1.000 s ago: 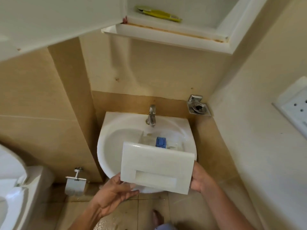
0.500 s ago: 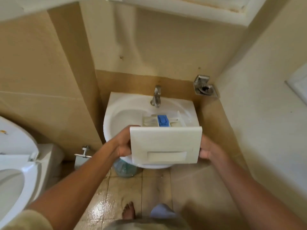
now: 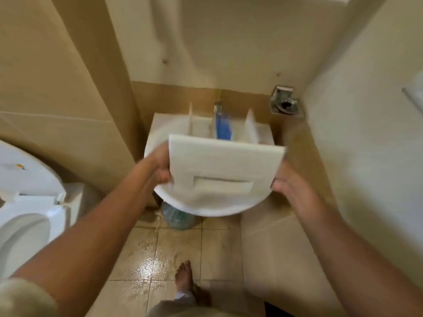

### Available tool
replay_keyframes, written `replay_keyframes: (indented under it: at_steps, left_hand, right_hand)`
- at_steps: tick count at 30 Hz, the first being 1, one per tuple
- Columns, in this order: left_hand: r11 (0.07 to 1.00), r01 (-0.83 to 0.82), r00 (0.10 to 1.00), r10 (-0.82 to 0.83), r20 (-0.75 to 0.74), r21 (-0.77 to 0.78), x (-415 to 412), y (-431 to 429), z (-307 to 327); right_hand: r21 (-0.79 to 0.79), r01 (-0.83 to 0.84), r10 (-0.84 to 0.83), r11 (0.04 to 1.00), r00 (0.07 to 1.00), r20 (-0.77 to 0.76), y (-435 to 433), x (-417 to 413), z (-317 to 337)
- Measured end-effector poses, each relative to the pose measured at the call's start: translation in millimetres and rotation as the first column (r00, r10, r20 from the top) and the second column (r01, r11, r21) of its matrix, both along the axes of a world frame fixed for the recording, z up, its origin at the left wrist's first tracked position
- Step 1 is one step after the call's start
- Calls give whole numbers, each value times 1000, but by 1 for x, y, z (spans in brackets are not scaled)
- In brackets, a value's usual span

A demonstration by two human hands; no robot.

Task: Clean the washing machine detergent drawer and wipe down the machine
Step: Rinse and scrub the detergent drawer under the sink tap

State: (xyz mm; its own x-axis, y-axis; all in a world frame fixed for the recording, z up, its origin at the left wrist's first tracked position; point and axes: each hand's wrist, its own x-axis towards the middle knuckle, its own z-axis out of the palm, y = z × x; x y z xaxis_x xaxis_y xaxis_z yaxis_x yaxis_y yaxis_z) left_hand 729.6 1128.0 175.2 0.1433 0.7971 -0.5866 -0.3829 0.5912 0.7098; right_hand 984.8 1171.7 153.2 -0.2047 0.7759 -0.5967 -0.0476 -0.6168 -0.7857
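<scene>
You held the white detergent drawer (image 3: 225, 170) over the white sink (image 3: 206, 208), with one hand on each side of it. The drawer's flat front panel faced you, and its long body pointed away toward the wall. The drawer looked blurry.

Your left hand (image 3: 160, 165) gripped the left edge of the front panel. Its fingers were curled around that edge, but the blur made it hard to see each one. Your right hand (image 3: 283, 183) held the right bottom corner of the panel. Its fingers went behind the drawer, so you could not tell how they were set.

Inside the drawer, thin white walls split it into parts, and a blue piece (image 3: 223, 126) sat in the middle part. The top of the faucet (image 3: 218, 108) showed just behind that blue piece.

A shiny metal holder (image 3: 285, 102) was fixed on the wall to the right of the sink. A clear bluish bottle (image 3: 179, 219) stood on the floor under the sink. The tiled floor (image 3: 146, 264) was wet and shiny. Your bare foot (image 3: 184, 276) stood on it. A white toilet (image 3: 27, 202) with its lid up was at the far left.
</scene>
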Motion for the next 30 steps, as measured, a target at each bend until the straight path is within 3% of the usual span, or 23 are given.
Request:
replay_keyframes:
  at_steps: [2, 4, 7, 10, 13, 15, 16, 18, 20, 23, 26, 28, 30]
  left_hand:
    - [977, 39, 999, -44, -20, -209, 4, -22, -46]
    - [964, 43, 997, -57, -44, -261, 3, -36, -70]
    - [967, 44, 998, -52, -24, -251, 10, -35, -53]
    - [998, -44, 993, 40, -108, -40, 15, -23, -9]
    - [933, -90, 981, 143, -131, 347, 27, -17, 60]
    - [900, -126, 964, 211, -164, 417, 29, -10, 69]
    - [917, -127, 958, 212, -194, 378, 29, -9, 58]
    - [992, -118, 976, 124, -180, 46, 29, -21, 10]
    - [966, -45, 987, 3, -161, -255, 28, -41, -35]
    - [957, -16, 993, -18, -113, -291, 23, -46, -59]
    - [984, -29, 986, -1, -167, -178, 29, -38, -23]
    - [996, -86, 975, 92, -204, 39, 31, -28, 15]
    - [939, -51, 980, 113, -166, 341, 40, -27, 69]
  right_hand:
    - [-136, -114, 123, 984, 990, 64, -21, 3, -21]
    - [-189, -153, 167, 970, 984, 62, -34, 9, -35]
    - [-141, -176, 189, 974, 979, 82, -27, 19, -20]
    - [97, -148, 146, 984, 989, 22, -14, 25, 33]
    - [496, -57, 133, 867, 984, -119, -4, 31, 95]
    - [571, 4, 118, 821, 977, -177, 0, 30, 100]
    - [525, 10, 90, 851, 982, -164, 0, 28, 82]
    - [200, -70, 76, 977, 997, -22, -11, 24, 29]
    - [-123, -216, 228, 969, 969, 93, -33, 29, -14]
    - [-171, -236, 249, 957, 967, 58, -40, 40, -14]
    - [-30, -263, 264, 964, 962, 61, -27, 44, 19]
    - [159, -215, 213, 964, 977, 30, -19, 44, 55]
    - [454, -111, 161, 884, 984, -72, -15, 45, 101]
